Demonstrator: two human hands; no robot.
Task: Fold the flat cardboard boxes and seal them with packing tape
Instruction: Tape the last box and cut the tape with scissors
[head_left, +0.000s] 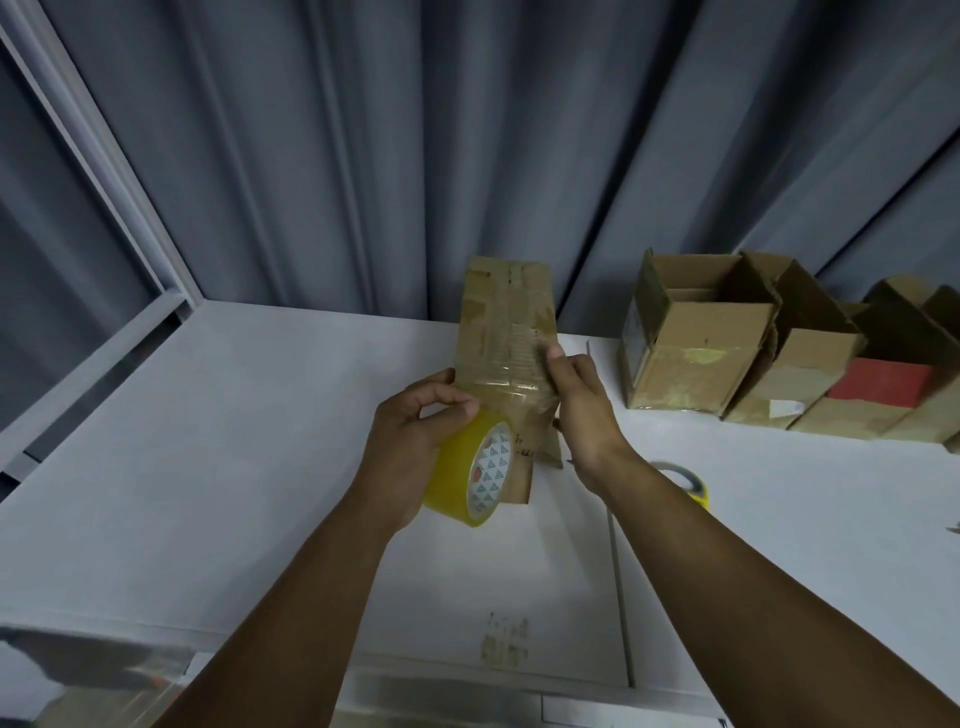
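Flat cardboard box (506, 332) held upright above white table (208, 441), old tape across it. R hand (576, 400) grips its right edge; L hand (410, 441) clasps yellow tape roll (475, 475) against lower left — folded boxes (753, 338) at right, w/ second tape roll (685, 480) nearer.

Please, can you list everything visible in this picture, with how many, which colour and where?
table: one, white, under everything.
curtain: one, grey, behind the table.
window frame: one, light grey, far left.
flattened box: one, brown with old tape strips, held upright above the table.
tape roll: one, yellowish clear, at the flattened box's lower left.
second tape roll: one, yellow, on the table right of centre, only partly visible.
open boxes: at least four, brown, one with a red face, in a row at the table's far right.
left hand: one, grips the tape roll.
right hand: one, holds the flattened box's right edge.
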